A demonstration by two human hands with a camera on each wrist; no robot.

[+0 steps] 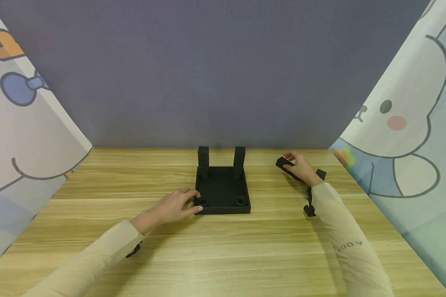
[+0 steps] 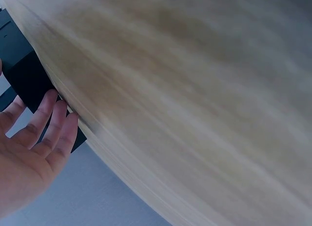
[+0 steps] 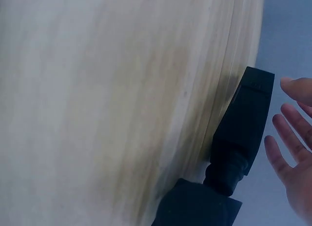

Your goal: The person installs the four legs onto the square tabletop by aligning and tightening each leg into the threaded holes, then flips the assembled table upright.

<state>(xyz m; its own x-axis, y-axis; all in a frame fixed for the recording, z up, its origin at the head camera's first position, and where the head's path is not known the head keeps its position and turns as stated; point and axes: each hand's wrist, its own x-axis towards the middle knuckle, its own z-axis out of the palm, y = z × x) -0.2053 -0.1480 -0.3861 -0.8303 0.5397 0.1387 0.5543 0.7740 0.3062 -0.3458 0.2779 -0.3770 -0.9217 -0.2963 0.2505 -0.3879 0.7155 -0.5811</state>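
Observation:
In the head view, a black square base (image 1: 223, 187) with a raised rim lies mid-table. Two black posts (image 1: 203, 159) stand at its back corners; round sockets (image 1: 241, 201) show at the front ones. My left hand (image 1: 174, 205) holds its front left corner, thumb along the front, a fingertip over the side rim. In the left wrist view the fingers lie along the black side wall (image 2: 31, 82). My right hand (image 1: 300, 167) hovers around a loose black post (image 1: 283, 162). The right wrist view shows its tapered body (image 3: 246, 113) and round neck, with a gap to the spread fingers.
Another black piece (image 1: 321, 174) lies just right of my right wrist; a dark block (image 3: 195, 206) shows below the post in the right wrist view. A grey panel (image 1: 223, 74) closes the back of the wooden table (image 1: 223, 255). Cartoon-printed cloths (image 1: 405, 123) flank it.

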